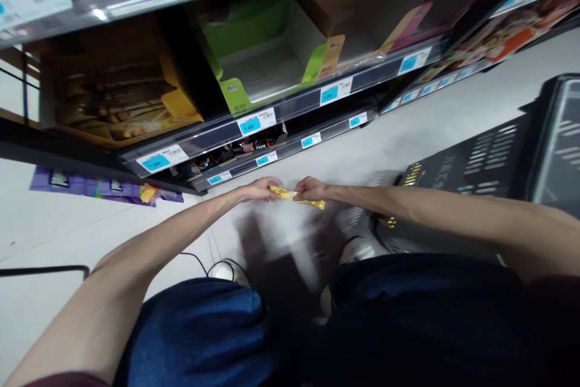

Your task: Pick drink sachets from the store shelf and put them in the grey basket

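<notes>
Both my arms reach forward over my knees towards the low shop shelves. My left hand (pixel 260 189) and my right hand (pixel 309 188) each pinch one end of a small yellow snack packet (pixel 296 196), which hangs between them just above the floor. The fingers of both hands are closed round the packet. The hands are a little in front of the lowest shelf (pixel 290 148), where dark small packets lie.
A green display carton (pixel 235 94) and a yellow one (pixel 181 103) stand on the shelf above, with blue price tags along the rails. A black plastic crate (pixel 498 157) sits at my right. Purple packets (pixel 104 186) lie on the floor at left. A cable runs near my shoe (pixel 226 269).
</notes>
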Action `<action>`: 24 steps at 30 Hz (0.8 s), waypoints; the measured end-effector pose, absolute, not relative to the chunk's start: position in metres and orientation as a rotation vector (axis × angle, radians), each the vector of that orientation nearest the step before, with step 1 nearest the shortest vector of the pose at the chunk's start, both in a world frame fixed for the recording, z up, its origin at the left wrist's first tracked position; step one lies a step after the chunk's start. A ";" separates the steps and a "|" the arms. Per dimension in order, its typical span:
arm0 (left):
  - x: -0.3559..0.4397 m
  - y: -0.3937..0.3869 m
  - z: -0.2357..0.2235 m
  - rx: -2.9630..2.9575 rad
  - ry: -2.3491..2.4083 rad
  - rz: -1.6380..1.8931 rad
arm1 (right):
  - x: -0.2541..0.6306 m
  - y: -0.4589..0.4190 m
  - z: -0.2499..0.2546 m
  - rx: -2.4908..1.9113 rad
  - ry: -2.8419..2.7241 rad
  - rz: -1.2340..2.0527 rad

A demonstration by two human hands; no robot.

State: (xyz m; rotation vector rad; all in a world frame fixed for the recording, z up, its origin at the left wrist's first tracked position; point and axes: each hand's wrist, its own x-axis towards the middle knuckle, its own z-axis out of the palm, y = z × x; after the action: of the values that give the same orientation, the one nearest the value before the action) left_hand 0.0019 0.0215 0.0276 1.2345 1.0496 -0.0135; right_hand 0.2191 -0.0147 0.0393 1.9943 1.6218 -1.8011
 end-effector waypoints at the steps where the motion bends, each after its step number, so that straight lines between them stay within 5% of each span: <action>1: 0.001 0.022 0.028 1.174 1.106 0.035 | 0.218 -0.020 0.040 2.044 1.577 -1.886; 5: 0.004 0.015 0.027 0.950 1.087 0.104 | 0.210 -0.036 0.051 2.093 1.474 -2.172; 24: 0.012 0.004 0.011 1.025 0.907 0.170 | 0.209 -0.040 0.067 1.933 1.372 -2.535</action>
State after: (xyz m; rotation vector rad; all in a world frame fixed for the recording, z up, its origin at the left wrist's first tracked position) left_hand 0.0116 0.0045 0.0111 1.0245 0.9073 0.1696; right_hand 0.2085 -0.0395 0.0666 1.9331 1.3720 -2.5354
